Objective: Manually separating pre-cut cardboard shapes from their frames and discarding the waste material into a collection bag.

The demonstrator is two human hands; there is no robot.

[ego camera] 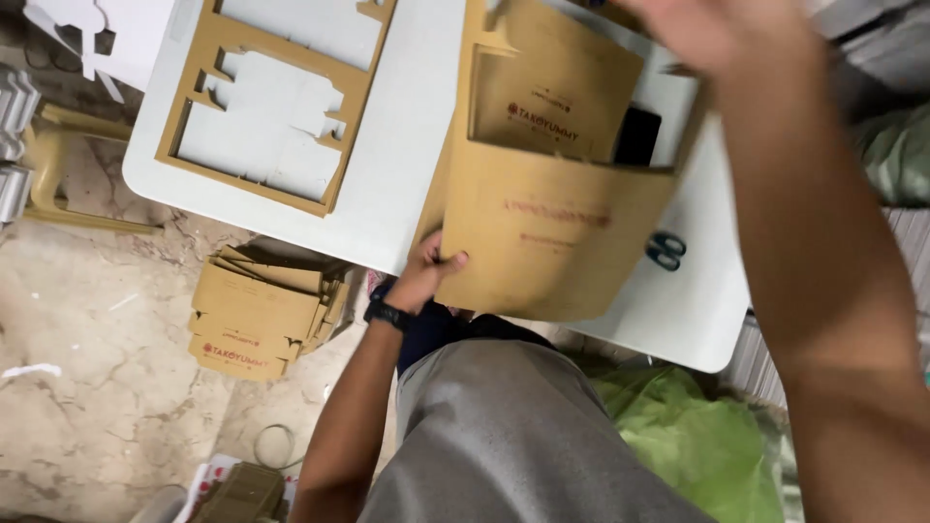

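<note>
Overhead, the left hand (426,266) pinches the lower edge of a brown die-cut cardboard sheet (552,232); its length rises away from those fingers toward the blurred right hand (717,29), grip unclear.

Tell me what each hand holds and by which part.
The left hand grips the brown cardboard sheet at its lower left edge. The right hand is at the sheet's top; its grip cannot be told.
</note>
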